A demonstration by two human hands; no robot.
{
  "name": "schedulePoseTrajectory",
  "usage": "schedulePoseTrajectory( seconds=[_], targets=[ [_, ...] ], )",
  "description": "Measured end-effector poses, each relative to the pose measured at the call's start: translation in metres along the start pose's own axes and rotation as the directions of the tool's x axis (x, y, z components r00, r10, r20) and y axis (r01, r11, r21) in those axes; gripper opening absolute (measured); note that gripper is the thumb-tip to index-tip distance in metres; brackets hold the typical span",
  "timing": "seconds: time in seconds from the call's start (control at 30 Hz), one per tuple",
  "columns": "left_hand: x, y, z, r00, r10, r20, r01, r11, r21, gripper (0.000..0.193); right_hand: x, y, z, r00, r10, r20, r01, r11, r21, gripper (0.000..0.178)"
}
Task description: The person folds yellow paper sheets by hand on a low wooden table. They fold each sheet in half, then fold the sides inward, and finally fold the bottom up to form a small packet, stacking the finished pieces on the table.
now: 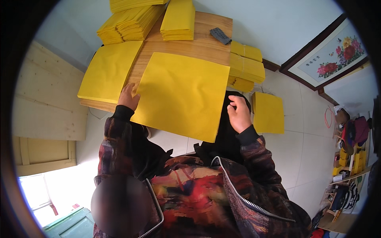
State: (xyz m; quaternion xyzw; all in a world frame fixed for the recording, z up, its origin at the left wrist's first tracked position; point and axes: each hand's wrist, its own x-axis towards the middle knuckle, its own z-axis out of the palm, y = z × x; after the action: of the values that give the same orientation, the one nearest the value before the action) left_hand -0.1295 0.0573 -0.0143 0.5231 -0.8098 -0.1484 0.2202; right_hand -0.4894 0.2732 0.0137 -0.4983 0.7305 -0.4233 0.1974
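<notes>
A large square yellow sheet (pixel 180 97) lies in front of me on the wooden table (pixel 210 23), its near edge jutting out over my lap. My left hand (pixel 129 97) is at the sheet's left edge, fingers apart, with nothing visible in it; whether it touches the sheet I cannot tell. Just off the right edge, my right hand (pixel 239 114) hovers with its fingers loosely curled and apart, nothing showing between them. A stack of yellow sheets (pixel 109 71) lies on the table to the left of my left hand.
Folded yellow stacks (pixel 127 25) and a narrower yellow pile (pixel 177 22) stand at the table's far side. Near its far right corner lies a dark grey cloth-like item (pixel 220 36). Tied yellow bundles (pixel 247 67) and another yellow stack (pixel 268 113) sit right of the table.
</notes>
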Motion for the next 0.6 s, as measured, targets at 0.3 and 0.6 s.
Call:
schedulePoseTrajectory(
  seconds=[0.3, 0.6],
  targets=[
    [0.007, -0.004, 0.018, 0.993, -0.075, 0.087, 0.085, 0.990, -0.112, 0.070, 0.010, -0.024, 0.029, 0.930, -0.327, 0.166, 0.366, 0.803, -0.471, 0.026],
    [0.005, 0.013, 0.005, 0.967, -0.210, 0.142, 0.238, 0.944, -0.229, 0.064, 0.036, -0.043, 0.059, 0.869, -0.354, 0.346, 0.489, 0.727, -0.483, 0.028]
  ],
)
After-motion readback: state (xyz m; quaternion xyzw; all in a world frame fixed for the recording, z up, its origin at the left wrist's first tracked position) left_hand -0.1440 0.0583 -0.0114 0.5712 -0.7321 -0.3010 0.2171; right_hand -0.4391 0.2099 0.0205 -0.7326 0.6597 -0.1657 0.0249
